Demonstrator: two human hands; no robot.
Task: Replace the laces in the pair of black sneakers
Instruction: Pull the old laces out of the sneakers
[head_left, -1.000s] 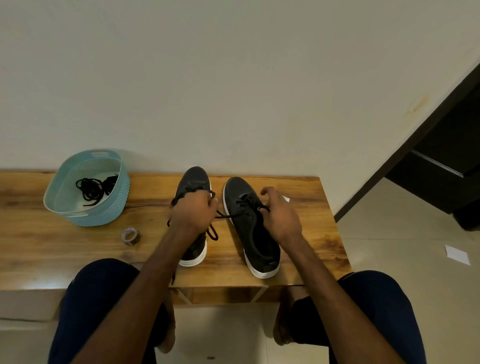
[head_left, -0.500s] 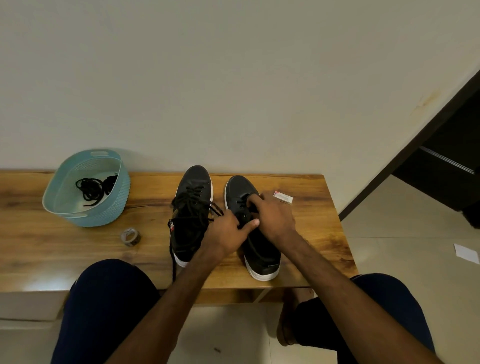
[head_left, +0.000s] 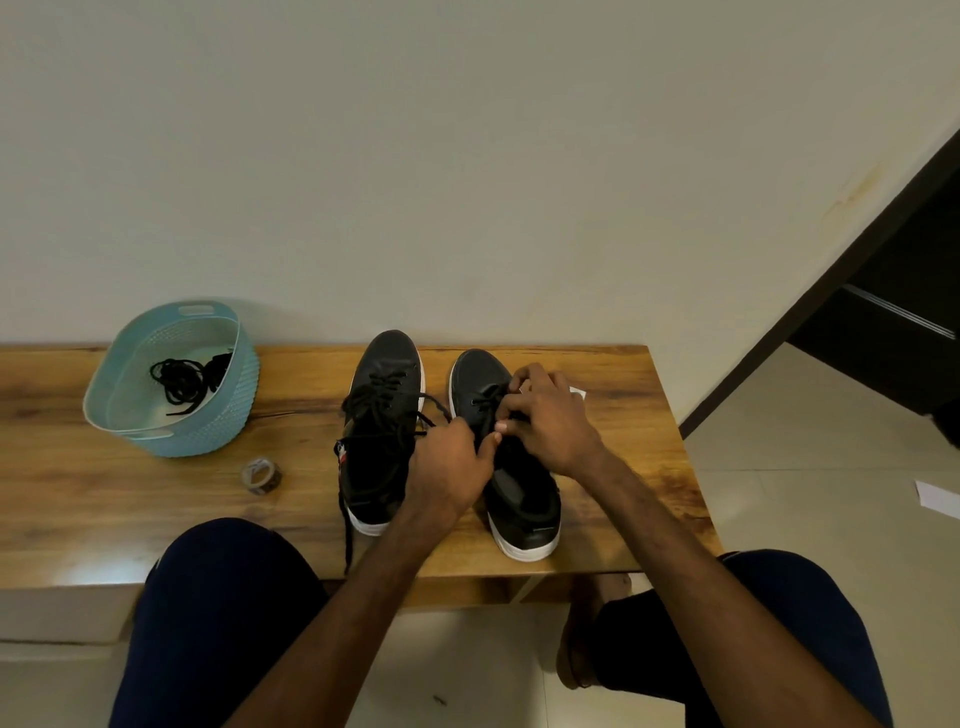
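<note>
Both hands down on the right sneaker (head_left: 477, 378), thumb against fingertips. Left hand (head_left: 451, 468) curled round a black lace (head_left: 434, 404) strand; right hand (head_left: 551, 422) pinching lace at the far eyelets. Left sneaker (head_left: 385, 375) just left of the hands on the wooden bench (head_left: 104, 493), loosely laced. Red-and-white tag (head_left: 341, 451) on its side, too small to read.

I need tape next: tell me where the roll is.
Head view: the tape roll lies on the wooden bench, left of the laced sneaker, nearer the person than the blue basket.
</note>
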